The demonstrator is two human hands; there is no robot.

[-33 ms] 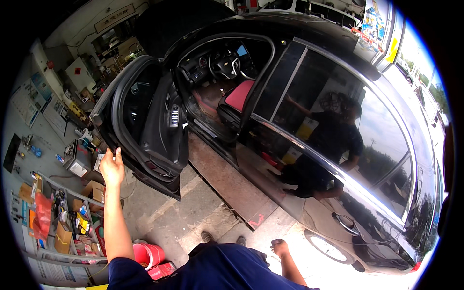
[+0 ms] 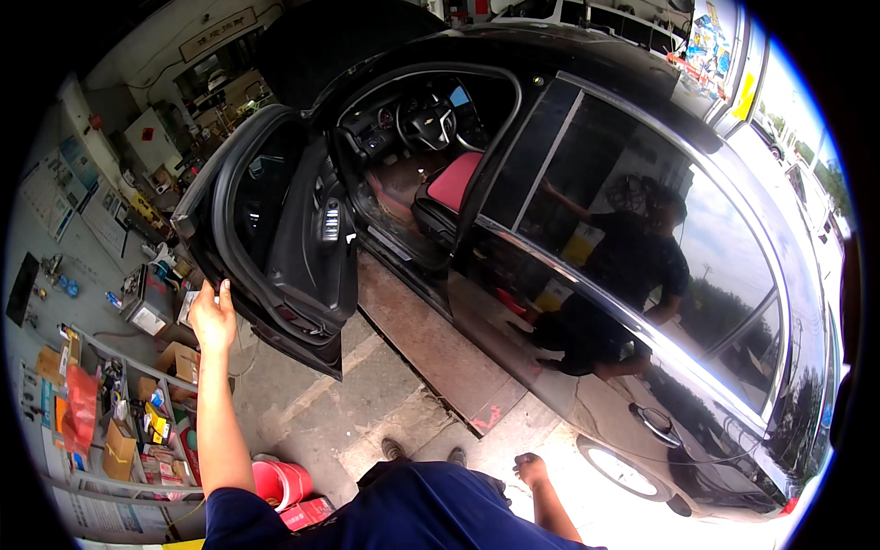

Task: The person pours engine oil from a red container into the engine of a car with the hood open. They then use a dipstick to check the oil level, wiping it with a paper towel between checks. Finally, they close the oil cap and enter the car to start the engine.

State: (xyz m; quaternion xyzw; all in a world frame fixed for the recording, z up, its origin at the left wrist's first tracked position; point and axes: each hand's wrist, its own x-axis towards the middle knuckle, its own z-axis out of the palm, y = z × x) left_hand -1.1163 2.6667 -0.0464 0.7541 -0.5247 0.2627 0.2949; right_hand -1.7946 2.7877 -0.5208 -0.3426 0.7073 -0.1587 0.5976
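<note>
My left hand (image 2: pixel 213 318) is raised at the outer side of the black car's open front door (image 2: pixel 312 229), its thumb and fingers closed on the door near the outer handle area. Part of that grip is hidden behind the door's edge. Low on the right, my right hand (image 2: pixel 530 469) hangs beside my body with curled fingers. Whatever it may hold is too small to make out. Through the doorway the steering wheel (image 2: pixel 431 126) and a seat with a red cover (image 2: pixel 454 181) are visible. The rear door (image 2: pixel 568 302) is closed, and its glass reflects a person.
Shelves with boxes and small parts (image 2: pixel 119 422) stand at the left. A red bucket (image 2: pixel 280 483) is on the floor by my left side, with a red box (image 2: pixel 308 514) beside it. A rusty metal plate (image 2: pixel 440 344) runs along the car's sill. The rear wheel (image 2: pixel 623 469) is at the right.
</note>
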